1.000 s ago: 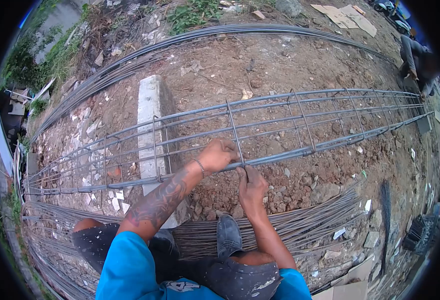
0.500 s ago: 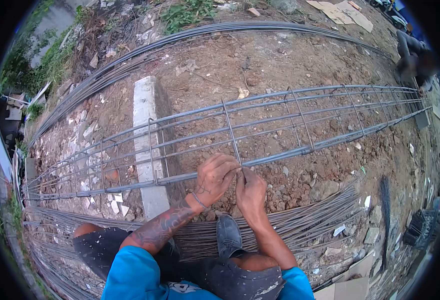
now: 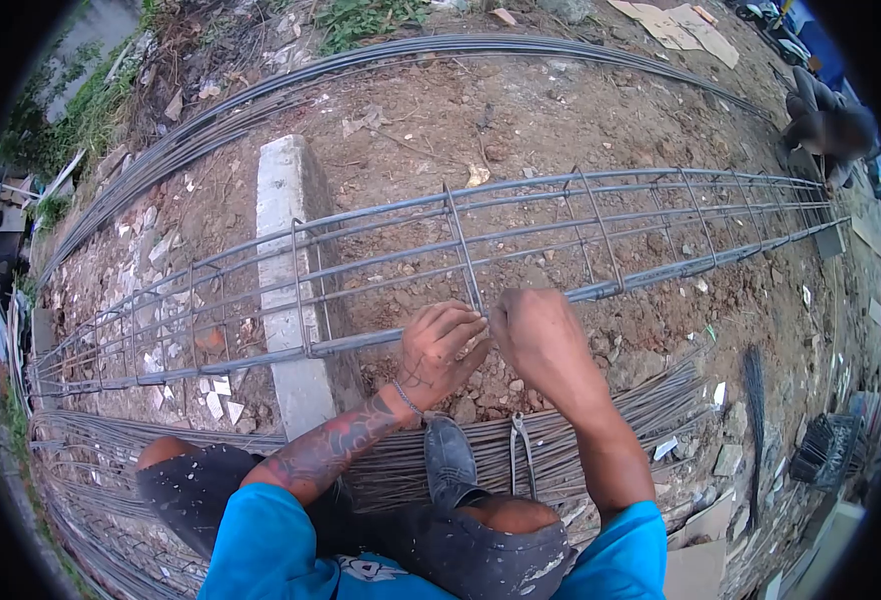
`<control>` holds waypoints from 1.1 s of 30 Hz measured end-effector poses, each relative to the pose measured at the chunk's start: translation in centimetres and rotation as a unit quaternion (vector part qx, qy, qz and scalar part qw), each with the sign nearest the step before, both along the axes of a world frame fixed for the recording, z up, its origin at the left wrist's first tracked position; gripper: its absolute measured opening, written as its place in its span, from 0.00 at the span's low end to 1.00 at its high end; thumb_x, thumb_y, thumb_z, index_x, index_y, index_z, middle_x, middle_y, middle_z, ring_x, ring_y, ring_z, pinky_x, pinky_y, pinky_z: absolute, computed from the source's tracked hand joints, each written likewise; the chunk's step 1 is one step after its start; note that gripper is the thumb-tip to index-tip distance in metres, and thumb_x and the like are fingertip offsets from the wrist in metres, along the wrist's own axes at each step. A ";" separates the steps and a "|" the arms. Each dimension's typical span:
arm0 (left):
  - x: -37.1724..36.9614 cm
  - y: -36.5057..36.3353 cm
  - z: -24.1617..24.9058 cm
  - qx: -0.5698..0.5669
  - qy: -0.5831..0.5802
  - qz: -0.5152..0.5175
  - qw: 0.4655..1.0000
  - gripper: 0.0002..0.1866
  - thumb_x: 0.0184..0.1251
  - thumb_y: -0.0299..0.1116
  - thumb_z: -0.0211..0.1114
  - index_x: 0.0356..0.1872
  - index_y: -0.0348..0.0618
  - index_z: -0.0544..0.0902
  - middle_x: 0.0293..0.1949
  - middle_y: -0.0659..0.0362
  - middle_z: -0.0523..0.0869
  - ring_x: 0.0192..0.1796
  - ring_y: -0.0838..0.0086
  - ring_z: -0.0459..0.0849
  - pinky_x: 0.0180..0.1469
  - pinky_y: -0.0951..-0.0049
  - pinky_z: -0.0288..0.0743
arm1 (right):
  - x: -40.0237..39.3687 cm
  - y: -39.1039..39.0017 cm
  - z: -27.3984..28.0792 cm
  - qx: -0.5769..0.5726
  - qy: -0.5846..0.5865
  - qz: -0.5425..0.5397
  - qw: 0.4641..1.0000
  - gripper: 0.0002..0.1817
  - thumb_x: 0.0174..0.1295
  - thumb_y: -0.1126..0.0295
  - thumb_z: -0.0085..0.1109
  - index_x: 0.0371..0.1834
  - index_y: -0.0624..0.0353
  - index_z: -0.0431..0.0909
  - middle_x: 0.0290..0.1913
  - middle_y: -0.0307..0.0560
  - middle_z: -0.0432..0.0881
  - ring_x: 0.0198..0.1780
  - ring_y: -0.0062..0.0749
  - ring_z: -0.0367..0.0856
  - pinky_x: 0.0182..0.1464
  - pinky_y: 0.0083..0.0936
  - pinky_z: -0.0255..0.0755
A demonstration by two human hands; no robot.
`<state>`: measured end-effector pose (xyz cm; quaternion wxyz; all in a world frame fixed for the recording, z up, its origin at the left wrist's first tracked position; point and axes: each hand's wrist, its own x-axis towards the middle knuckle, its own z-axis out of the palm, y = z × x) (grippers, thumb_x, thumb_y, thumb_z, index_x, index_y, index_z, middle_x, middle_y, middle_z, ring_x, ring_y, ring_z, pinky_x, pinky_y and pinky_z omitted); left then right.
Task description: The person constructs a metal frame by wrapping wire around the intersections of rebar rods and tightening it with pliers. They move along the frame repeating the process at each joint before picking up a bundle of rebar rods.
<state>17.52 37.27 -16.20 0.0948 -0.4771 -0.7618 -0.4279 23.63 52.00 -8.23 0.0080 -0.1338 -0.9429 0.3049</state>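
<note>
A long rebar cage [image 3: 381,342] lies across the view, its square stirrups [image 3: 461,245] joined to lengthwise bars. My left hand [image 3: 438,350] is closed at the near lower bar, beside the foot of one stirrup, its fingertips pressed together. Just right of it, my right hand [image 3: 546,340] is closed over the same bar, knuckles up. Whatever either hand pinches is too small or hidden to make out. Pincers [image 3: 523,455] with two long handles rest on the rods below my hands, near my boot [image 3: 451,460].
A concrete post [image 3: 283,200] lies under the cage at left. Bundles of rods run behind the cage [image 3: 411,48] and in front of it [image 3: 621,425]. Thin wires [image 3: 756,430] lie at right. Another person [image 3: 826,125] crouches at the cage's far right end.
My right hand has turned over and moved up and right, its forearm swinging right. The pincers have come into sight below it. My left hand has stayed near the bar.
</note>
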 end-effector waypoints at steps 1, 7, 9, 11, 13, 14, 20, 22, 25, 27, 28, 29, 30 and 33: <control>-0.1 0.3 0.5 0.001 -0.014 0.003 1.000 0.12 0.44 0.24 0.71 0.33 0.40 0.82 0.36 0.55 0.83 0.41 0.60 0.82 0.41 0.64 0.74 | -0.9 0.1 0.2 0.045 0.016 0.049 0.998 0.06 0.51 0.74 0.56 0.26 0.67 0.78 0.24 0.63 0.79 0.30 0.57 0.81 0.32 0.44 0.75; -0.9 1.3 2.2 -0.071 -0.180 0.075 0.978 0.06 0.53 0.29 0.67 0.26 0.36 0.81 0.25 0.48 0.82 0.30 0.54 0.82 0.33 0.61 0.73 | -2.4 0.5 0.1 0.046 0.005 0.065 0.997 0.12 0.56 0.68 0.56 0.22 0.67 0.79 0.24 0.66 0.78 0.32 0.60 0.78 0.36 0.44 0.73; -1.4 1.3 2.3 -0.084 -0.171 0.069 0.979 0.07 0.54 0.30 0.66 0.28 0.36 0.81 0.24 0.49 0.82 0.29 0.54 0.82 0.31 0.62 0.73 | -1.9 0.5 0.1 -0.038 0.034 0.025 0.998 0.15 0.59 0.64 0.57 0.24 0.68 0.79 0.22 0.61 0.78 0.29 0.53 0.80 0.34 0.39 0.73; -1.6 1.2 2.5 -0.099 -0.161 0.061 0.980 0.08 0.56 0.32 0.65 0.30 0.35 0.82 0.23 0.49 0.81 0.27 0.55 0.82 0.30 0.63 0.73 | -1.2 0.2 0.9 -0.108 0.030 -0.022 0.993 0.18 0.61 0.62 0.56 0.25 0.69 0.79 0.21 0.57 0.78 0.26 0.45 0.80 0.31 0.36 0.72; -1.7 0.9 2.8 -0.101 -0.207 0.061 0.971 0.09 0.58 0.34 0.65 0.27 0.37 0.83 0.22 0.50 0.82 0.24 0.58 0.81 0.28 0.64 0.71 | 0.1 0.0 -0.2 -0.246 0.007 -0.135 0.960 0.24 0.66 0.53 0.53 0.30 0.69 0.79 0.20 0.45 0.77 0.22 0.25 0.75 0.25 0.25 0.67; -1.8 0.8 3.0 -0.097 -0.205 0.058 0.972 0.09 0.58 0.34 0.65 0.27 0.37 0.83 0.22 0.50 0.82 0.24 0.58 0.81 0.28 0.64 0.71 | 0.6 -0.4 -1.8 -0.242 0.010 -0.136 0.961 0.24 0.66 0.53 0.53 0.30 0.69 0.79 0.20 0.45 0.77 0.22 0.25 0.75 0.25 0.25 0.67; -2.1 0.0 2.2 -0.067 -0.250 0.034 0.965 0.10 0.59 0.36 0.66 0.28 0.39 0.85 0.21 0.53 0.83 0.20 0.67 0.81 0.25 0.68 0.70 | 1.3 -3.6 -6.2 -0.675 -0.051 -0.296 0.674 0.18 0.67 0.56 0.52 0.40 0.62 0.78 0.30 0.42 0.80 0.25 0.20 0.72 0.26 0.19 0.65; -2.2 0.1 2.4 -0.074 -0.258 0.032 0.963 0.10 0.59 0.35 0.65 0.28 0.38 0.85 0.22 0.53 0.84 0.22 0.66 0.83 0.26 0.70 0.72 | 1.2 -3.4 -6.4 -0.687 -0.042 -0.286 0.667 0.15 0.68 0.59 0.51 0.39 0.61 0.76 0.29 0.40 0.79 0.25 0.19 0.71 0.26 0.18 0.64; -2.3 0.0 2.3 -0.046 -0.256 0.023 0.965 0.08 0.58 0.33 0.66 0.29 0.38 0.85 0.24 0.54 0.85 0.25 0.66 0.84 0.30 0.70 0.75 | 1.5 -3.6 -7.0 -0.689 -0.009 -0.300 0.660 0.10 0.69 0.65 0.48 0.36 0.60 0.76 0.27 0.38 0.77 0.24 0.19 0.70 0.25 0.16 0.62; -2.1 -0.3 1.5 -0.023 -0.251 0.010 0.968 0.07 0.57 0.31 0.67 0.30 0.38 0.85 0.26 0.53 0.85 0.27 0.65 0.85 0.32 0.70 0.76 | 1.5 -3.5 -7.1 -0.697 -0.006 -0.306 0.649 0.10 0.68 0.66 0.50 0.35 0.61 0.77 0.26 0.37 0.76 0.23 0.19 0.69 0.24 0.16 0.61; -2.1 -0.5 0.7 0.019 -0.201 -0.017 0.979 0.06 0.56 0.29 0.67 0.31 0.38 0.84 0.28 0.53 0.86 0.31 0.64 0.85 0.35 0.69 0.77 | 1.5 -3.4 -7.0 -0.705 -0.003 -0.306 0.639 0.10 0.67 0.66 0.51 0.34 0.61 0.77 0.24 0.36 0.75 0.22 0.18 0.68 0.23 0.16 0.60; -2.1 -0.8 0.2 0.061 -0.148 -0.045 0.986 0.06 0.55 0.27 0.67 0.33 0.38 0.84 0.31 0.53 0.86 0.34 0.63 0.86 0.38 0.68 0.79 | 1.2 -3.4 -6.7 -0.706 -0.005 -0.309 0.637 0.10 0.67 0.66 0.51 0.34 0.61 0.77 0.24 0.36 0.75 0.22 0.18 0.68 0.23 0.16 0.60; -2.2 -0.9 0.1 0.059 -0.150 -0.047 0.986 0.06 0.55 0.27 0.67 0.33 0.38 0.84 0.31 0.53 0.86 0.34 0.63 0.86 0.38 0.68 0.79 | 0.8 -3.4 -6.0 -0.671 -0.016 -0.321 0.668 0.10 0.66 0.67 0.53 0.32 0.61 0.77 0.23 0.36 0.74 0.20 0.18 0.67 0.21 0.16 0.58; -2.7 -1.3 0.3 0.062 -0.056 -0.070 0.994 0.08 0.51 0.22 0.67 0.34 0.39 0.82 0.35 0.53 0.85 0.40 0.60 0.85 0.39 0.67 0.79 | 0.4 -3.3 -5.8 -0.630 -0.023 -0.338 0.699 0.10 0.63 0.67 0.57 0.28 0.62 0.77 0.20 0.35 0.73 0.17 0.18 0.64 0.19 0.16 0.55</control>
